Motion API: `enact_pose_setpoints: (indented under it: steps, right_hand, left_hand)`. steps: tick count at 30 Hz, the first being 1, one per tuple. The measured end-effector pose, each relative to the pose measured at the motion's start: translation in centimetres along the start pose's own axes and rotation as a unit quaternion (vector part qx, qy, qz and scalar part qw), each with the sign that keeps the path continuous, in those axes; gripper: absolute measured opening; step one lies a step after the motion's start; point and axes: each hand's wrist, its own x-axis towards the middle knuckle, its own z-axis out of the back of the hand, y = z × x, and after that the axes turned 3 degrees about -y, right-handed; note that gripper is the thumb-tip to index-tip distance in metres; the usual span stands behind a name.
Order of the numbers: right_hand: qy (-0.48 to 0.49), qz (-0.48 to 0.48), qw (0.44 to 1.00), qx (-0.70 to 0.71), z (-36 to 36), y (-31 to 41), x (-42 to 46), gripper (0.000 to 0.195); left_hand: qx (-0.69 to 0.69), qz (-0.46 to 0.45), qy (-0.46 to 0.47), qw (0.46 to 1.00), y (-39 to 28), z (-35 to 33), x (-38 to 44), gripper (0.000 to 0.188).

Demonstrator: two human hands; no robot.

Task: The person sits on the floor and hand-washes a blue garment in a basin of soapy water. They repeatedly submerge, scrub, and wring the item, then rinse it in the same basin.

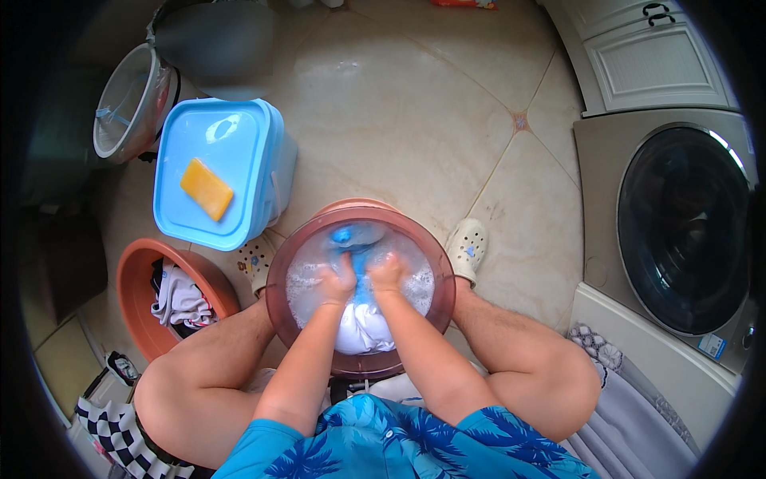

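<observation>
A translucent reddish-brown plastic basin (441,263) stands between my legs, filled with sudsy water. White fabric (364,330) bulges at its near side, and a blue patch (342,235), too blurred to name, shows at its far side. My left hand (338,277) is in the suds left of centre. My right hand (388,272) is in the suds just right of it. Motion blur and foam cover the fingers of both hands, so whether either grips fabric is hidden.
A yellow soap bar (206,190) lies on the blue lid (245,149) of a bucket, front left. An orange basin (134,293) of clothes sits beside my left leg. A wastebasket (105,120) stands farther left. A front-loading washing machine (598,197) is at the right. Clogs are on my feet.
</observation>
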Motion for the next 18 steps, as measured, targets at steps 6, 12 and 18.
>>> enact_pose_setpoints:
  steps: [6,12,18]
  right_hand:
    - [0.205,-0.043,0.974,-0.082,0.7,0.2,2.5,0.019]
    - [0.083,-0.01,0.996,0.007,8.1,3.3,3.3,0.022]
    - [0.008,-0.03,0.983,0.184,11.9,6.7,1.0,0.033]
  left_hand:
    - [0.153,0.184,0.331,0.913,-3.3,2.7,2.9,0.045]
    - [-0.195,0.396,0.222,0.869,-1.3,5.7,2.5,0.034]
    - [-0.293,0.258,0.192,0.9,-4.4,8.3,-0.2,0.024]
